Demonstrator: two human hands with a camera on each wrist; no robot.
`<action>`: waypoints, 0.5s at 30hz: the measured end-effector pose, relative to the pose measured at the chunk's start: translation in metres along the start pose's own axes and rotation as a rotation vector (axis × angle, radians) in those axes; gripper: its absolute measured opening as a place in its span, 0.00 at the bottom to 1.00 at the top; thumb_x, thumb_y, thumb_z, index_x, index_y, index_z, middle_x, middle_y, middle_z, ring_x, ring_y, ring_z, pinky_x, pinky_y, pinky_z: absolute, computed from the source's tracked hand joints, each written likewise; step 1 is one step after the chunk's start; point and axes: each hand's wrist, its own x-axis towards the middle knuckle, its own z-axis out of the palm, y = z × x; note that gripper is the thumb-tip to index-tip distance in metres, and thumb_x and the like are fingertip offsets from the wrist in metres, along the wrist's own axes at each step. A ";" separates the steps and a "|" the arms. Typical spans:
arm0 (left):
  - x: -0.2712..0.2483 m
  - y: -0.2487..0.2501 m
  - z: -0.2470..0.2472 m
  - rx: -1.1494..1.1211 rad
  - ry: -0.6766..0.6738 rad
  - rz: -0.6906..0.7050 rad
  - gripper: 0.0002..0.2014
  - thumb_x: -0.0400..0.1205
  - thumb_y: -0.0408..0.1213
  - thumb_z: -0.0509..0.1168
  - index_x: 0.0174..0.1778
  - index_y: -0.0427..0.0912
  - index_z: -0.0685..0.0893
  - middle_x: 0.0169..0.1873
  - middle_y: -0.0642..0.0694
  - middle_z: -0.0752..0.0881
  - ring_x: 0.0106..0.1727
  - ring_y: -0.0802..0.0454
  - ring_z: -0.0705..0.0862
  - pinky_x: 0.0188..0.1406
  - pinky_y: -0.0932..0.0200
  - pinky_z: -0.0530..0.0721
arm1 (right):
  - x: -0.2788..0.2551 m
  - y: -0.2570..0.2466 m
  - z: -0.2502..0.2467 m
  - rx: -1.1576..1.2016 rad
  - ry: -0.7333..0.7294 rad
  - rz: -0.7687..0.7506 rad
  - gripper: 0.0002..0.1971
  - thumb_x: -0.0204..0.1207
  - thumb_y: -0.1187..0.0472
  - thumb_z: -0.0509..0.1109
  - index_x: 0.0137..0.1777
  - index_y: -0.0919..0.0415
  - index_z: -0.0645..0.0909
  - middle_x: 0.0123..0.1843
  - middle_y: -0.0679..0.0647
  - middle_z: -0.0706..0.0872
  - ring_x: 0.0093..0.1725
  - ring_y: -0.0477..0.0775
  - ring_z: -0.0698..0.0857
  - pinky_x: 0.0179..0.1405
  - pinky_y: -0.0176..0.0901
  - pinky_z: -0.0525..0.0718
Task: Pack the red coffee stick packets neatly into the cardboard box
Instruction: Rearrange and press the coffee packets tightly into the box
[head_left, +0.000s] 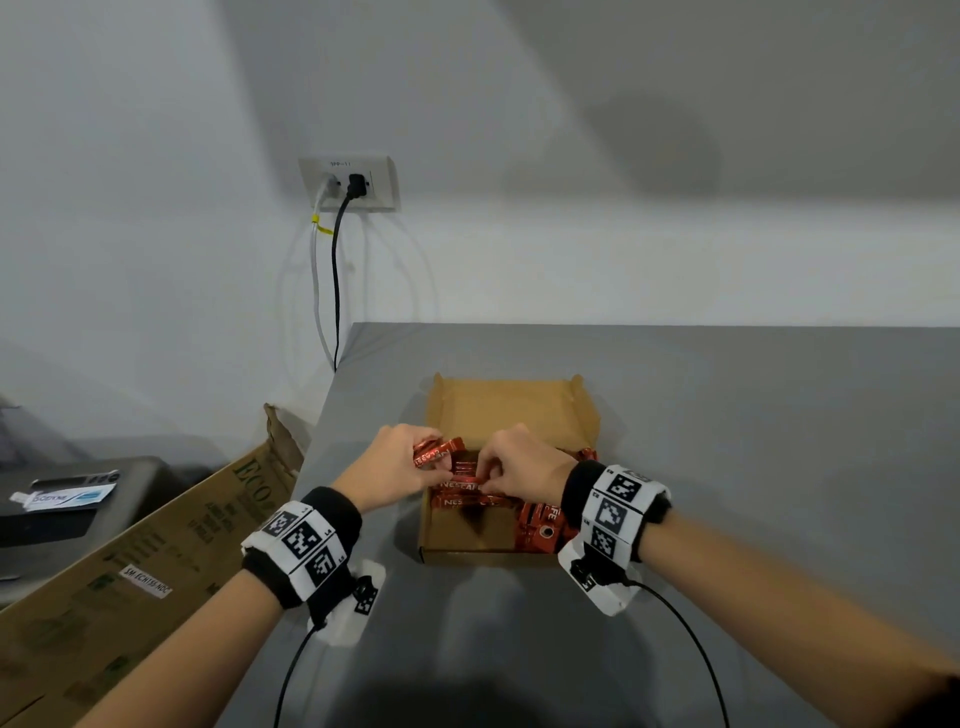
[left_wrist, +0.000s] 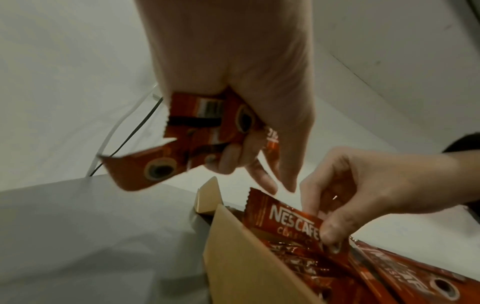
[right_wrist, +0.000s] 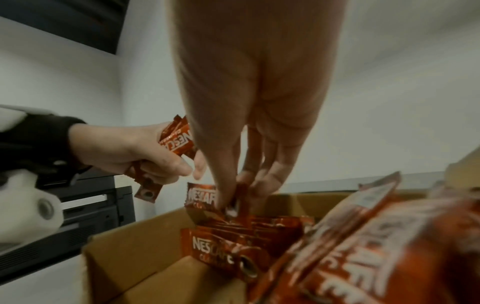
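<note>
Pinched in the right hand's fingertips (right_wrist: 228, 197), one packet (left_wrist: 283, 218) hangs just above the packed row (right_wrist: 246, 228) inside the cardboard box (head_left: 467, 535), long axis roughly left to right like the row. Beside it, the left hand (head_left: 395, 462) grips spare packets (left_wrist: 197, 127).

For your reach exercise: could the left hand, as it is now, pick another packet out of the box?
Probably not: the left hand already grips a bunch of packets, so its grip is full, and the right hand works over the box.
</note>
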 end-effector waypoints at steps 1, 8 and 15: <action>0.000 -0.001 0.002 0.030 -0.025 -0.016 0.07 0.72 0.34 0.76 0.36 0.45 0.84 0.32 0.54 0.86 0.34 0.70 0.84 0.36 0.76 0.78 | 0.001 -0.002 0.001 -0.048 -0.018 0.003 0.08 0.72 0.63 0.75 0.50 0.64 0.87 0.46 0.57 0.89 0.40 0.48 0.83 0.46 0.40 0.85; 0.003 -0.005 0.012 0.163 -0.093 -0.056 0.12 0.70 0.45 0.77 0.31 0.50 0.79 0.33 0.50 0.87 0.35 0.55 0.85 0.34 0.62 0.82 | 0.001 -0.008 -0.003 -0.218 -0.063 0.009 0.09 0.69 0.60 0.78 0.47 0.62 0.86 0.47 0.56 0.89 0.47 0.54 0.86 0.44 0.42 0.84; 0.003 -0.002 0.026 0.327 -0.148 -0.047 0.10 0.75 0.45 0.72 0.37 0.43 0.83 0.35 0.46 0.87 0.37 0.49 0.85 0.38 0.56 0.84 | 0.004 -0.011 0.003 -0.358 -0.105 0.021 0.08 0.69 0.59 0.77 0.45 0.60 0.83 0.48 0.55 0.87 0.48 0.56 0.85 0.43 0.46 0.82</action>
